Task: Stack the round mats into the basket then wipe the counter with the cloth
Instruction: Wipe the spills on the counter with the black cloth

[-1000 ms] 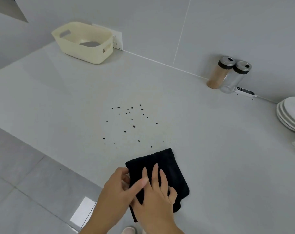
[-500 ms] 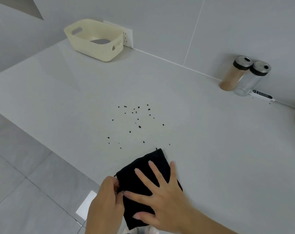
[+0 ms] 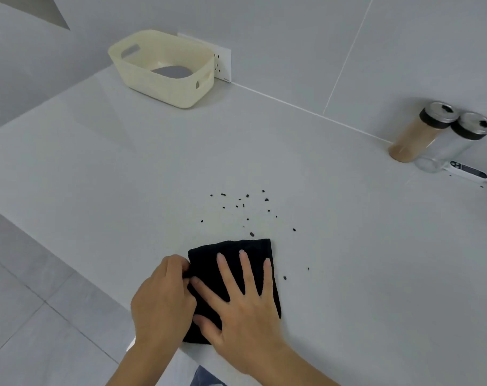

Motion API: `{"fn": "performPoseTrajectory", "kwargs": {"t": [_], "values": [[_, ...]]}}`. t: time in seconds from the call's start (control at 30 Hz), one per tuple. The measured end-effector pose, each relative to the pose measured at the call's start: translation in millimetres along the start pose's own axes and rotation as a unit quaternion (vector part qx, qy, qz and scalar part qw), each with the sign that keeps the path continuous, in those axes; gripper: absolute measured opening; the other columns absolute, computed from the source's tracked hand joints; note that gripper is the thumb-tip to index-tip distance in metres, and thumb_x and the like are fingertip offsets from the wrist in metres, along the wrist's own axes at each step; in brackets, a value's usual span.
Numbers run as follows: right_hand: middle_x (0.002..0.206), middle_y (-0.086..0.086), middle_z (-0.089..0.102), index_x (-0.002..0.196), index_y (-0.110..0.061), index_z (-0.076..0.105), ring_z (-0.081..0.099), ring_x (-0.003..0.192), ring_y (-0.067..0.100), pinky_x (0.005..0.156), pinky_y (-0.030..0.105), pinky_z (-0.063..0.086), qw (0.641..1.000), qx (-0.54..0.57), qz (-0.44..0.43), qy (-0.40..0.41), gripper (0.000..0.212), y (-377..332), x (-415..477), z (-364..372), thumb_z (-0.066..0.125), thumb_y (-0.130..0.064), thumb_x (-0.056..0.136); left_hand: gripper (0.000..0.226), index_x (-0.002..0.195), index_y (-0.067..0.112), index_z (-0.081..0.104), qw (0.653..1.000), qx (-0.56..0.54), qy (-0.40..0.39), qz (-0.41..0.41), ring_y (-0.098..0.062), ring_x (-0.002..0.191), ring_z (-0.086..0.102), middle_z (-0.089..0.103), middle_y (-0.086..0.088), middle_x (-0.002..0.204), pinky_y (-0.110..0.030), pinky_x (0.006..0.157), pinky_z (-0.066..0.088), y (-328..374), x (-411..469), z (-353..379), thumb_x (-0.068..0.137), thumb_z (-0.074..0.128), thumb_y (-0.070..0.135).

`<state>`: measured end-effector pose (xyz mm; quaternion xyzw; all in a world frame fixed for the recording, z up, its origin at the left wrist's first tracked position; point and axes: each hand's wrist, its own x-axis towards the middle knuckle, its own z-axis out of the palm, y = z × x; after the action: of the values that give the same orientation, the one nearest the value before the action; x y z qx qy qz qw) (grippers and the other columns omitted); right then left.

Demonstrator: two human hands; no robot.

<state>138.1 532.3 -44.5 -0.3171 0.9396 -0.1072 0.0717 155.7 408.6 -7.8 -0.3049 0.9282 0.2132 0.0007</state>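
A folded black cloth (image 3: 245,247) lies flat near the front edge of the grey counter (image 3: 125,168). My right hand (image 3: 245,305) presses on it with fingers spread flat. My left hand (image 3: 164,296) pinches the cloth's left edge with curled fingers. Several small black crumbs (image 3: 248,210) are scattered on the counter just beyond the cloth, a few to its right. At the far left against the wall stands a cream basket (image 3: 164,87), and grey round mats (image 3: 171,71) lie inside it.
Two lidded jars (image 3: 420,132), one with brown powder and one clear, stand at the back right wall beside a small white device (image 3: 467,172). A wall socket (image 3: 223,65) sits behind the basket. The counter's front edge drops to a tiled floor (image 3: 28,316) at left.
The cloth has slid forward toward the crumbs under my right hand, covering the nearest ones. My left hand has stayed on its left edge. The view has shifted left.
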Motion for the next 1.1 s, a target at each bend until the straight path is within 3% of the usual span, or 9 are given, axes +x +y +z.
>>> {"fn": "performPoseTrajectory", "kwargs": {"t": [0.27,0.4,0.67,0.77,0.83,0.9,0.93,1.0,1.1], "values": [[0.147,0.008,0.041,0.134,-0.034,0.042,0.033,0.136,0.037,0.106,0.057,0.019,1.0,-0.026,-0.012,0.008,0.061,-1,45,-1,0.035,-0.066,0.083,0.025,0.114,0.019,0.049,0.998,0.0,-0.053,0.045,-0.016,0.083,0.057,0.06,0.006,0.102,-0.025,0.062,0.036,0,58,-14,0.089,0.045,0.02],[0.149,0.004,0.038,0.136,-0.017,0.04,0.029,0.14,0.027,0.108,0.047,0.022,0.988,-0.074,-0.138,0.002,0.087,5,40,0,0.037,-0.077,0.073,0.006,0.086,0.023,0.046,0.989,-0.019,-0.092,0.111,-0.014,0.08,0.046,0.05,0.008,0.085,-0.024,0.066,0.035,-5,68,-25,0.087,0.051,0.021],[0.148,0.014,0.029,0.147,-0.011,0.013,0.029,0.139,0.031,0.1,0.058,0.032,0.989,-0.031,-0.092,0.111,0.091,-3,39,3,0.054,-0.044,0.073,0.008,0.087,0.024,0.039,0.939,-0.234,-0.25,0.033,-0.012,0.068,0.057,0.061,0.001,0.079,-0.025,0.06,0.043,12,74,-44,0.095,0.04,0.024],[0.147,0.014,0.031,0.145,-0.008,0.016,0.033,0.138,0.026,0.103,0.051,0.039,0.981,0.067,-0.06,0.174,0.069,-2,38,1,0.046,-0.01,0.083,0.003,0.092,0.021,0.045,0.905,-0.318,-0.284,-0.01,-0.018,0.072,0.062,0.065,-0.005,0.086,-0.03,0.06,0.048,21,75,-50,0.094,0.045,0.02],[0.151,0.002,0.028,0.146,-0.019,0.018,0.03,0.14,0.017,0.109,0.04,0.036,0.968,0.176,-0.035,0.176,0.081,3,35,-5,0.048,0.007,0.075,0.001,0.093,0.018,0.05,0.883,-0.369,-0.29,-0.031,-0.02,0.068,0.064,0.068,-0.009,0.085,-0.028,0.054,0.049,31,76,-56,0.092,0.05,0.019],[0.147,-0.024,0.031,0.139,-0.048,0.027,0.031,0.136,-0.001,0.11,0.026,0.034,0.907,0.402,0.043,0.119,0.084,-2,35,-33,0.048,0.004,0.076,0.007,0.092,0.015,0.055,0.858,-0.421,-0.291,-0.041,-0.018,0.06,0.066,0.071,-0.008,0.077,-0.026,0.049,0.049,42,79,-64,0.09,0.055,0.021],[0.137,-0.029,0.044,0.129,-0.053,0.042,0.041,0.128,-0.005,0.104,0.021,0.04,0.834,0.525,0.108,0.13,0.076,-4,36,-47,0.049,0.001,0.075,0.01,0.091,0.013,0.058,0.846,-0.443,-0.294,-0.041,-0.019,0.056,0.066,0.072,-0.006,0.073,-0.028,0.05,0.05,47,82,-69,0.089,0.056,0.022],[0.113,-0.008,0.07,0.108,-0.03,0.069,0.063,0.11,0.012,0.089,0.024,0.052,0.672,0.684,0.213,0.188,0.057,2,39,-68,0.052,0.007,0.069,0.015,0.089,0.01,0.061,0.826,-0.483,-0.289,-0.033,-0.023,0.056,0.066,0.072,-0.006,0.071,-0.033,0.055,0.054,54,89,-77,0.087,0.057,0.024],[0.102,0.012,0.073,0.104,-0.01,0.07,0.068,0.098,0.029,0.078,0.036,0.058,0.538,0.773,0.275,0.194,0.044,24,46,-98,0.053,0.001,0.065,0.014,0.085,0.008,0.062,0.838,-0.496,-0.228,-0.001,-0.024,0.061,0.066,0.072,-0.007,0.071,-0.035,0.059,0.054,53,103,-83,0.087,0.057,0.021]]}}
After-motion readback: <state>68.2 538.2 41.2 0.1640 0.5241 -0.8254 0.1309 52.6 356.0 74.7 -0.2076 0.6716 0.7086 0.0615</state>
